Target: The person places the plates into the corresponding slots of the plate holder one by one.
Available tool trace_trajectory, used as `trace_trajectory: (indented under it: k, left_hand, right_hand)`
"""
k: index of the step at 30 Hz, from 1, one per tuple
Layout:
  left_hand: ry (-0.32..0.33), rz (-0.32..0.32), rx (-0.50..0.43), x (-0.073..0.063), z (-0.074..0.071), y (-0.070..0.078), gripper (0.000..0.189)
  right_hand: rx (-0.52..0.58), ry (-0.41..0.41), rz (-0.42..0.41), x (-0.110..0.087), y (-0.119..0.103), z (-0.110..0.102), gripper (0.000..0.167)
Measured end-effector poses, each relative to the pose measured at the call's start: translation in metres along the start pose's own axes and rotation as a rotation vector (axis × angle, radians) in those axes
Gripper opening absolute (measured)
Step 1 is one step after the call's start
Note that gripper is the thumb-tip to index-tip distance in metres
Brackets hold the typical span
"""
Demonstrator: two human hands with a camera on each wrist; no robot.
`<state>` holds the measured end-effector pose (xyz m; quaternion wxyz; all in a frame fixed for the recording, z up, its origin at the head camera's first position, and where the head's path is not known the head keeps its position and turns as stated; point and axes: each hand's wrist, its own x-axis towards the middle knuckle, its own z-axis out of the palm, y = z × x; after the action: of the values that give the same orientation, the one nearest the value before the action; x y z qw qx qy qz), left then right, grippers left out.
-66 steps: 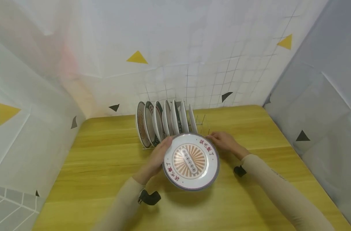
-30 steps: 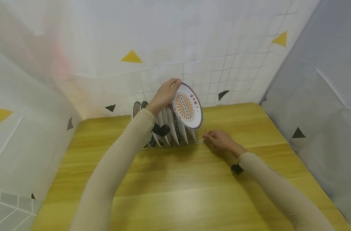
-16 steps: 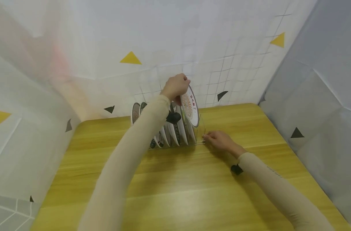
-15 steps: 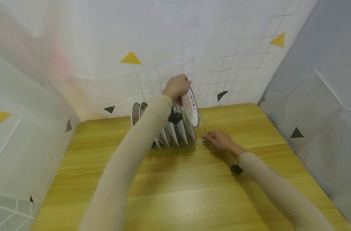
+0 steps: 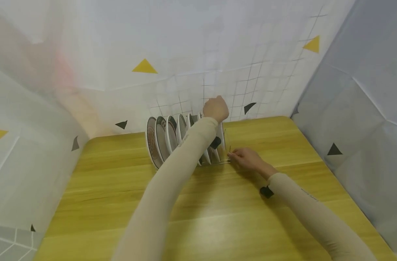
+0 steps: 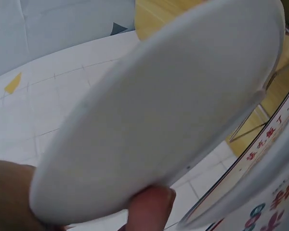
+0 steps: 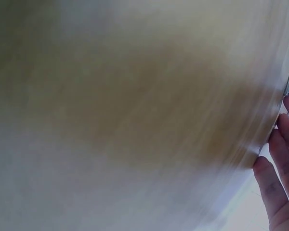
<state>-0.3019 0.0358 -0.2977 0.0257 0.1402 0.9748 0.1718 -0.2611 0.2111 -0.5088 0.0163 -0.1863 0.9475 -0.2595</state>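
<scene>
My left hand (image 5: 216, 108) is over the right part of a wire dish rack (image 5: 222, 162), gripping a plate (image 6: 159, 106) by its upper rim. In the left wrist view the thumb (image 6: 151, 207) presses on the plate's plain white underside. Most of that plate is hidden behind the hand and sleeve in the head view. My right hand (image 5: 247, 158) holds the rack's right end low down with its fingertips. Several patterned plates (image 5: 154, 141) stand on edge in the rack, in a row to the left of the held plate.
The rack stands near the back of a yellow wood-grain table (image 5: 97, 188). Pale sheeting with yellow and dark triangles forms the back wall (image 5: 185, 43) and side walls. Black wrist cameras (image 5: 267, 191) sit under both sleeves.
The left hand has lifted the plate from in front of the rack, turned it on edge, and carried it back, then down into the rack's right part. The right hand stays at the rack's end.
</scene>
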Motion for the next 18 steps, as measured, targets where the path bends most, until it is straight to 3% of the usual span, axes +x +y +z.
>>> trace_trajectory:
  k: [10,18]
  left_hand:
    - [0.022,-0.118,-0.042,0.003,0.026,0.002,0.026]
    - [0.061,-0.147,-0.077,0.008,0.043,0.005,0.032]
  right_hand:
    - [-0.048,0.005,-0.053,0.001,-0.002,0.0,0.035]
    - [-0.046,-0.005,-0.06,0.0,-0.003,0.002,0.037]
